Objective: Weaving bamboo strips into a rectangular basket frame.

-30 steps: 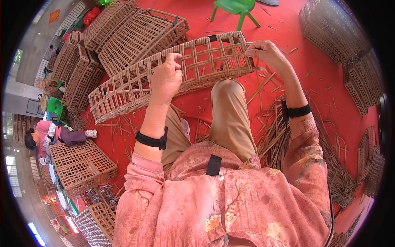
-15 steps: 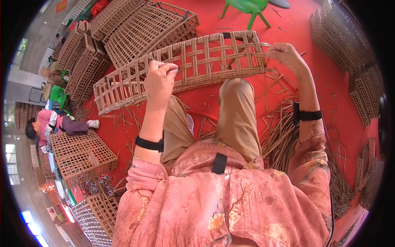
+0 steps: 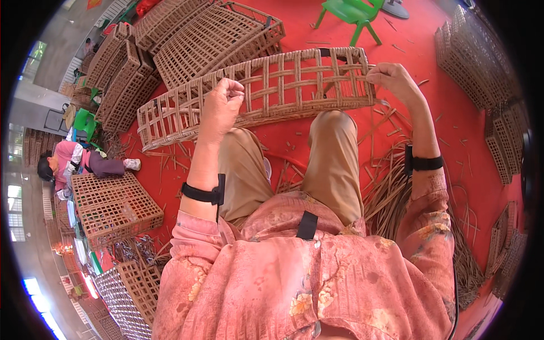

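A long, open-lattice wicker basket [image 3: 272, 105] lies on its side across my knees, its brown strips crossing in wide squares. My right hand [image 3: 399, 85] is closed at the basket's right end, thumb and forefinger pinching the end of a flat woven strip. Over the lattice, left of the basket's middle, is my left hand [image 3: 221, 107]. Its fingers are curled and pressed together; what they hold, if anything, is hidden. Another loose strip end [image 3: 382, 103] sticks out at the lower right corner.
Finished wicker baskets [image 3: 212, 42] are stacked at the far left, with more [image 3: 476, 62] at the right. A bundle of loose strips [image 3: 391, 192] lies beside my right leg. Offcuts litter the red floor covering [image 3: 413, 51]. A green chair [image 3: 352, 11] stands ahead; a person [image 3: 73, 158] is at left.
My right hand has come nearer the basket's right end, and less strip shows between its fingers and the frame. The left hand stays over the lattice, its fingers more curled.
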A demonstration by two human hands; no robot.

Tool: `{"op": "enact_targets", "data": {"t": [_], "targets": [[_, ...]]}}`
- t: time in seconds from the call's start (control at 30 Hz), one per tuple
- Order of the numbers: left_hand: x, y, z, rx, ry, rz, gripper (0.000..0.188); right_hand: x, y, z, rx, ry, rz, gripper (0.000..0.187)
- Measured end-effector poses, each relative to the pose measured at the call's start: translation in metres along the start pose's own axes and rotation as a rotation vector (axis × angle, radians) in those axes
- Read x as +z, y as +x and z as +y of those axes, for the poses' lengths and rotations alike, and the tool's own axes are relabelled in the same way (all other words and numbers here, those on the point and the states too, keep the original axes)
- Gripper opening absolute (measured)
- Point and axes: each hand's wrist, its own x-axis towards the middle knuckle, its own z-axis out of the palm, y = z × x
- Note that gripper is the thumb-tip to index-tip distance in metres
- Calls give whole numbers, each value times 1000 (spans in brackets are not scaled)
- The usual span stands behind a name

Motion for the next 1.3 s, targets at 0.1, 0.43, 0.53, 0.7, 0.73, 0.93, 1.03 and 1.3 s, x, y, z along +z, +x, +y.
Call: {"op": "enact_targets", "data": {"t": [0.1,0.43,0.53,0.7,0.73,0.93,1.03,1.3], "targets": [[-7,-11,-8,38,16,77,17,-9,-5,-14,128,-59,-20,23],[-18,-29,-13,100,433,212,9,-16,1,-6,97,-76,-10,20],[-21,-30,-18,168,496,204,7,-14,3,-3,43,-31,-27,19],[-33,-24,-5,170,610,153,7,-11,3,-11,94,-48,-40,18],[-36,-23,-3,143,621,151,8,-11,4,-11,92,-47,-42,18],[-37,-28,-8,-136,366,116,25,-8,8,-1,53,-12,-61,19],[-36,-27,-14,-193,380,122,34,-4,7,-10,70,-65,-60,20],[-65,-13,-31,-242,-161,-146,25,1,3,-14,114,-131,17,23]]}}
